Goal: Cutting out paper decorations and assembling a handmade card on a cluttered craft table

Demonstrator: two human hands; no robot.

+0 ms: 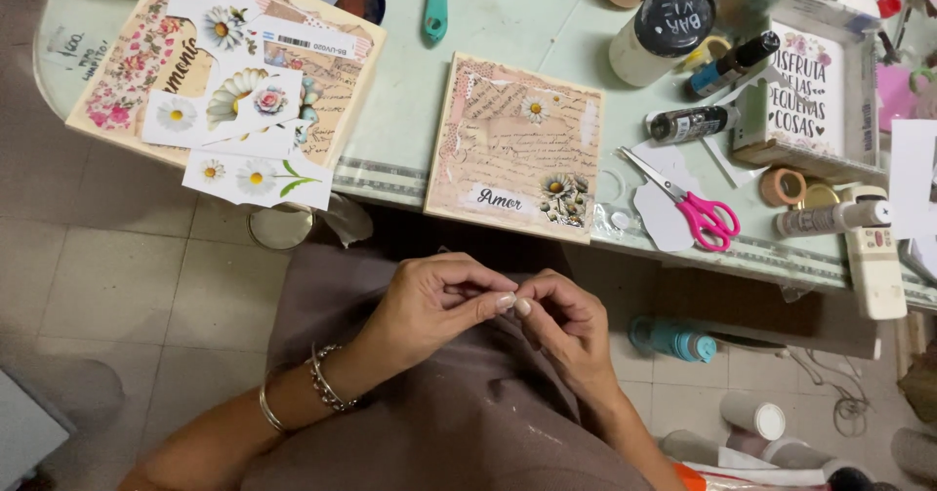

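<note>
Seen from above, 2 hands meet over a lap draped in brown cloth, below the counter's near edge. The left hand [429, 306] and right hand [566, 320] press fingertips together, pinched narrow on something too small to make out — perhaps a tiny scrap. A collaged board [512, 144] with daisies lies at the near edge of the counter [410, 91], pink-handled scissors [688, 203] just beside it, likely kept within reach.
</note>
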